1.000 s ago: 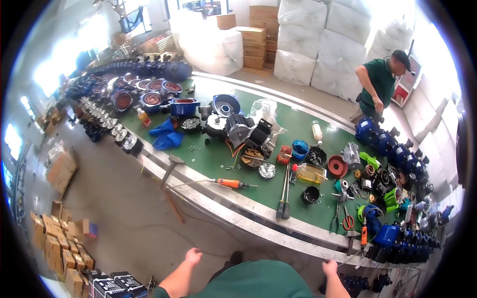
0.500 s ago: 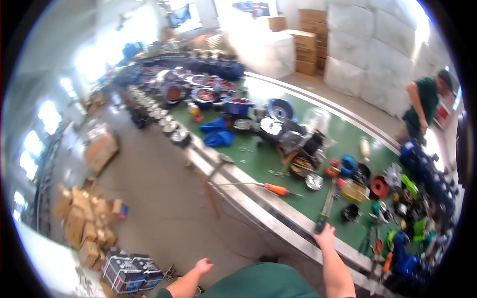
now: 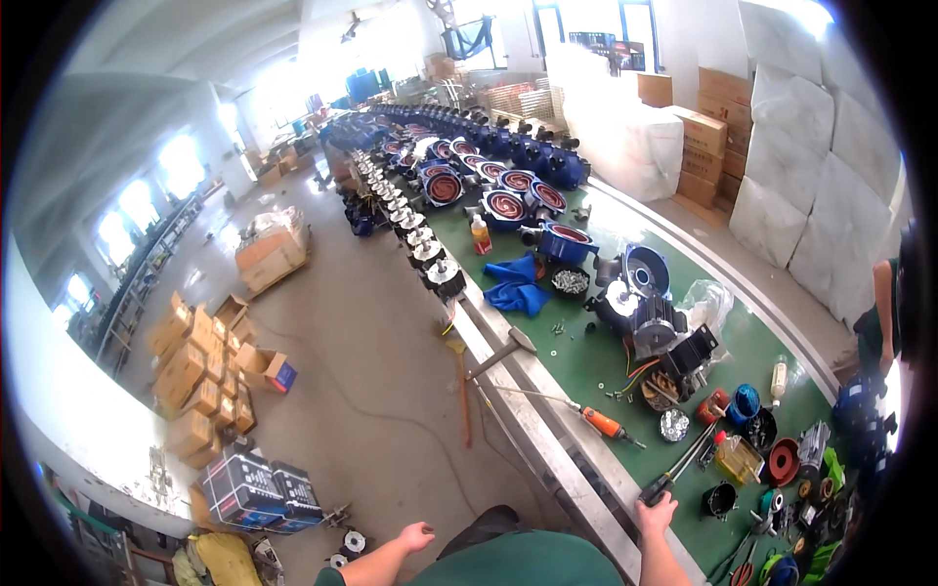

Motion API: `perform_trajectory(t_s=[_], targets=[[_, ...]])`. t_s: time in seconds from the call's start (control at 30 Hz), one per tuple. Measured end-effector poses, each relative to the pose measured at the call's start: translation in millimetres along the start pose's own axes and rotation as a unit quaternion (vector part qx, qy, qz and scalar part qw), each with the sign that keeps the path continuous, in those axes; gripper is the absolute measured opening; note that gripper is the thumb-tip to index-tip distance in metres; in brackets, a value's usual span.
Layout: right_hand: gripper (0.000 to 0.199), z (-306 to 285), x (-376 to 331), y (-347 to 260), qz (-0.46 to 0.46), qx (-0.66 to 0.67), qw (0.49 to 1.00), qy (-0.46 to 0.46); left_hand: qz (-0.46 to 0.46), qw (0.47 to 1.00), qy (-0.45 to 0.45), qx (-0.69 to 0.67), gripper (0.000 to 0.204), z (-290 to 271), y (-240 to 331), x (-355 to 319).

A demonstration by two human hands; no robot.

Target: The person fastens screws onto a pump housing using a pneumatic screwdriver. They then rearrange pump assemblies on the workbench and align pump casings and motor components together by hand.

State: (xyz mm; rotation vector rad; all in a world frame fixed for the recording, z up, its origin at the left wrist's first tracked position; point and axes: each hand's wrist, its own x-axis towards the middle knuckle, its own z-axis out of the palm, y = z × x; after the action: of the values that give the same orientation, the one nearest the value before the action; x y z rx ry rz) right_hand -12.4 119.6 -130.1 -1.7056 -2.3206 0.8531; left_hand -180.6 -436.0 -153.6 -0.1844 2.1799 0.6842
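Observation:
My right hand [image 3: 657,515] is closed around the black handle of a long, thin metal-shafted tool [image 3: 688,452], at the near edge of the green workbench [image 3: 576,356]. The tool's exact kind is unclear. Beyond its shaft are a bottle of yellowish liquid [image 3: 739,457] and a silver round part [image 3: 674,425]. An orange-handled power screwdriver [image 3: 604,423] with a cord lies to the left of the tool. My left hand [image 3: 416,537] hangs over the floor, away from the bench, its fingers curled in with nothing visible in them.
A hammer [image 3: 506,350] rests across the metal rail. Farther along are a motor [image 3: 657,327], a blue cloth [image 3: 516,285] and rows of blue pump housings [image 3: 508,205]. Cardboard boxes [image 3: 200,376] and strapped black boxes [image 3: 256,491] stand on the left floor. A co-worker [image 3: 879,317] is at far right.
My view has swung left, so the bench and the co-worker appear farther right and sharper. My right hand stays on the tool handle; my left hand remains curled over the floor.

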Motion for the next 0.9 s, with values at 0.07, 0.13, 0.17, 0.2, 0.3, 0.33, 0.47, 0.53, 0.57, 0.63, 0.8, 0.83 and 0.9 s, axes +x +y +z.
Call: perform_trajectory(t_s=[0.07,0.13,0.17,0.2,0.3,0.33,0.47,0.53,0.57,0.63,0.8,0.83,0.9], targets=[[0.059,14.7,12.4,19.7,-0.105,0.039,0.994,0.018,0.0,1.0,0.001,0.001,0.048,1.2,-25.9,24.6],[0.045,18.7,16.8,34.7,-0.18,0.058,0.982,0.002,-0.006,0.999,-0.005,0.047,0.048,-4.4,-44.5,54.5],[0.039,11.0,12.0,38.7,-0.198,0.065,0.978,-0.004,0.001,0.999,-0.008,0.046,0.048,-11.1,-36.6,67.9],[0.037,4.9,9.4,42.4,-0.143,0.107,0.983,-0.034,0.0,0.998,0.003,0.065,0.048,-19.1,-27.5,76.4],[0.038,-8.8,-6.0,81.7,-0.095,0.04,0.993,-0.059,-0.002,0.998,0.01,0.066,0.047,-52.7,15.1,116.7],[0.038,-5.5,-16.0,95.7,-0.067,0.045,0.996,-0.035,-0.007,0.999,0.015,0.045,0.046,-66.8,33.9,133.0],[0.036,-11.4,-71.3,81.5,0.04,0.022,0.999,0.018,0.118,0.986,0.106,0.054,0.034,-118.3,100.1,213.4],[0.038,-1.3,-94.1,77.5,0.123,0.007,0.992,-0.002,0.145,0.983,0.111,0.003,0.026,-145.2,142.0,247.1],[0.039,15.9,-113.2,85.5,0.127,0.008,0.992,0.022,0.136,0.986,0.088,-0.035,0.024,-164.4,182.1,254.4],[0.044,51.0,-135.0,113.3,0.164,-0.016,0.985,-0.042,0.175,0.975,0.133,0.02,0.023,-192.6,229.2,288.3],[0.05,136.2,-217.3,168.6,0.152,-0.003,0.983,-0.099,0.213,0.968,0.058,-0.122,0.023,-232.1,361.0,302.6],[0.047,145.7,-230.2,164.5,0.121,0.08,0.975,-0.171,0.219,0.966,0.057,-0.128,0.026,-237.1,376.5,303.7],[0.043,172.3,-263.3,168.9,0.059,-0.029,0.99,-0.128,0.373,0.921,0.105,-0.027,0.031,-226.5,362.2,359.4]])
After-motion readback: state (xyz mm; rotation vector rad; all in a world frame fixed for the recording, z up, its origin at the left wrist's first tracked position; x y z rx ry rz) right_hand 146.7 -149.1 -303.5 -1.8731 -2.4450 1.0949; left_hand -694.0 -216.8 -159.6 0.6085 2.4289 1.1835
